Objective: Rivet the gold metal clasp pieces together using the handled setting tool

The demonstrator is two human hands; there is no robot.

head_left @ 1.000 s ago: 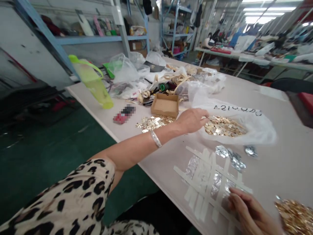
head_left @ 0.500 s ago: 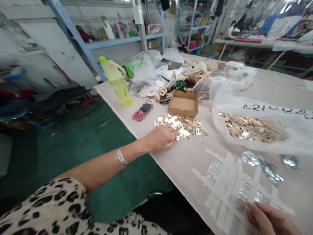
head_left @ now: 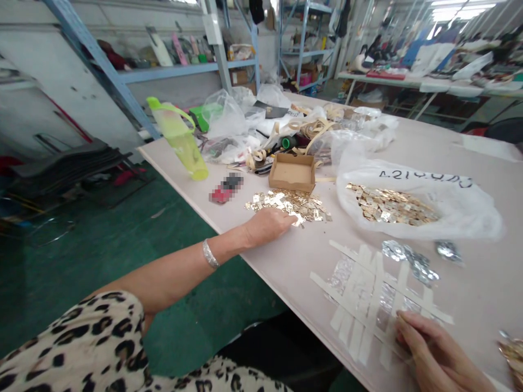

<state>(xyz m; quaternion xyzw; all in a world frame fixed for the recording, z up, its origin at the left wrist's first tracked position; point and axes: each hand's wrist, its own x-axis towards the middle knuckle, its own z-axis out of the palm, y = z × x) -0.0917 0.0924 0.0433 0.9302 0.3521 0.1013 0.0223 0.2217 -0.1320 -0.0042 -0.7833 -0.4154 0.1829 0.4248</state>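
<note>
My left hand, with a silver bangle at the wrist, rests on the table at the edge of a loose spread of small gold metal pieces, its fingertips touching them. My right hand lies at the lower right, its fingertips on strips of pale tape criss-crossed over silvery foil. It holds nothing I can make out. A clear plastic bag holds more gold pieces, and a gold heap sits at the right edge.
Silver sequin-like clusters lie beside the tape. Behind stand a cardboard tray, a lime-green bottle, a pixelated red object, plastic bags and tan strip coils. The table's near edge drops to a green floor.
My left hand has stayed at the gold spread, which has come fully into view. The view has shifted slightly, and my right hand has moved a little onto the taped strips.
</note>
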